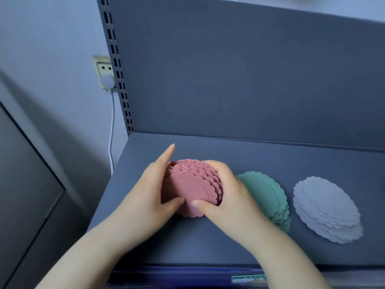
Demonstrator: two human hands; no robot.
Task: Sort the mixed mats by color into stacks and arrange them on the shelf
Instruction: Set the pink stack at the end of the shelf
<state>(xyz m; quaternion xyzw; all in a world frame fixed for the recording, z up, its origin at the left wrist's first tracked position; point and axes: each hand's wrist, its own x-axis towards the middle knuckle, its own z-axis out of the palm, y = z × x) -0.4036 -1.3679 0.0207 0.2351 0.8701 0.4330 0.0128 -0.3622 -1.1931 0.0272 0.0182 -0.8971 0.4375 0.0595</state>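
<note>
Left hand [150, 188] and right hand [227, 195] clasp the pink stack [193, 184] at the shelf's [229, 243] 9 o'clock end, green stack [268, 197] and white stack [327, 209] toward 3 o'clock; best to square its edges evenly before letting go.

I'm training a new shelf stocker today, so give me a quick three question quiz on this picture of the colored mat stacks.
1. True or false: no hand touches the pink stack on the shelf.
2. Which stack lies between the pink stack and the white stack? A green stack, B blue stack, C yellow stack.
3. Fill in: the left hand and the right hand both hold the ____ stack.
Key: 1 false; 2 A; 3 pink.
</note>
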